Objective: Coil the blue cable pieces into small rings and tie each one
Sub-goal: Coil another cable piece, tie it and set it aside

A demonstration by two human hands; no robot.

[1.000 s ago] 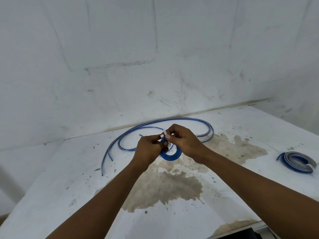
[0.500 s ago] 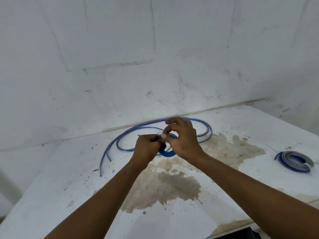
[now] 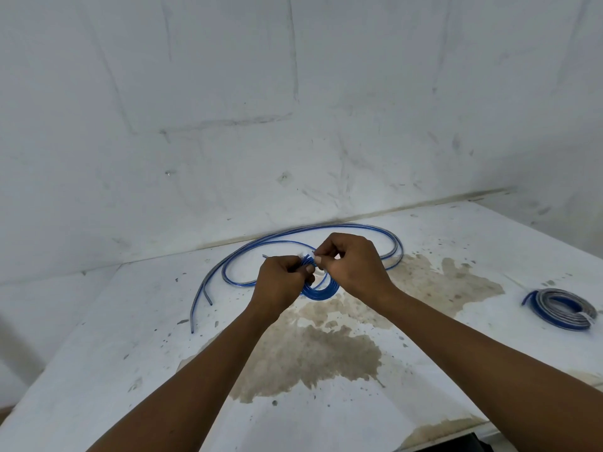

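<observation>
Centre of frame: left hand (image 3: 281,282) grips the small blue coil (image 3: 321,288) at its top edge, fingers curled round it. Right hand (image 3: 354,267) pinches a white tie (image 3: 307,257) at same spot, w/ coil hanging below btwn both hands, above the stained table (image 3: 130,337). Behind hands: loose blue cable pieces (image 3: 235,259) lying uncoiled. Far right of frame: finished coil (image 3: 559,308), already tied.

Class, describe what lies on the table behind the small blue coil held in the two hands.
Behind the small blue cable coil, long loose blue cable pieces curve across the stained white table; both hands hide their middle stretch.
</observation>
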